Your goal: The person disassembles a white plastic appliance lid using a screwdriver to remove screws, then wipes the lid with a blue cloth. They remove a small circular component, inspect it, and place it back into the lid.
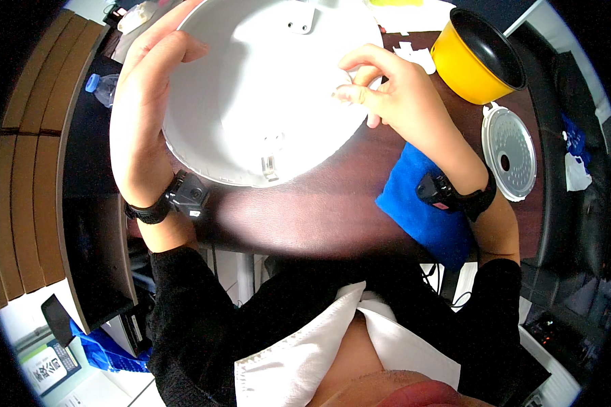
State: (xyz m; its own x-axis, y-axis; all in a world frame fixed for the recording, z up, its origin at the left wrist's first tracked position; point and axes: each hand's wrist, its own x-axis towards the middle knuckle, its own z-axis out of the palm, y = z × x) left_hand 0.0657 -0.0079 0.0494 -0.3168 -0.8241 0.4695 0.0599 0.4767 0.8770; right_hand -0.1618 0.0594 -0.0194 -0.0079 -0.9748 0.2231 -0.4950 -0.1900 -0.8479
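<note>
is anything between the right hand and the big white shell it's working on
Nothing visible. The right hand has its fingertips already on the rim of the white shell, and the left hand grips the opposite edge. The yellow pot and blue cloth sit off to the side.

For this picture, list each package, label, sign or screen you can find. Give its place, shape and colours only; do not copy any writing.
Printed box or card: lower left, on the floor beside the desk; flat, rectangular, pale with dark and green print.
Dark phone-like slab: just above it; small tilted black rectangle, screen unlit.
Plastic bottle: left desk edge, beside the left hand; clear with a blue cap, no label visible.
</note>
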